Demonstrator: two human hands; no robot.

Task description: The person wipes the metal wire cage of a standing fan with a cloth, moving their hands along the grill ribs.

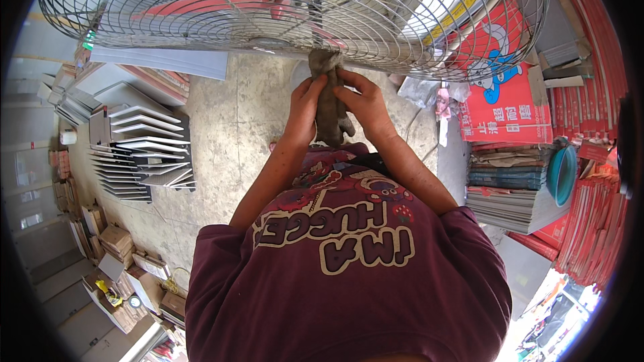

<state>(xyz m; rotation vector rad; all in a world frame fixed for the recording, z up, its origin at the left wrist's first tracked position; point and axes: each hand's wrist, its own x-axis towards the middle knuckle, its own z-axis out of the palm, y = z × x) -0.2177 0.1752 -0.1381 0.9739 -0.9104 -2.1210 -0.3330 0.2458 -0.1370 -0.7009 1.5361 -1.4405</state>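
A dirty grey-brown cloth item, shaped like a work glove, hangs limp in front of my body, below the wire guard of a large fan. My left hand pinches its left edge between thumb and fingers. On the opposite edge, my right hand grips it near the top, fingers bent. The item's upper end is bunched close to the guard's lower rim; whether it touches the wire I cannot tell. Its lower end dangles over the concrete floor, just beyond my shirt.
Fan wire spans the space ahead. To the left stands a rack of sample panels, with cardboard boxes farther down. Rightward are a red printed cardboard sheet, stacked flat packs, a teal basin and red cartons.
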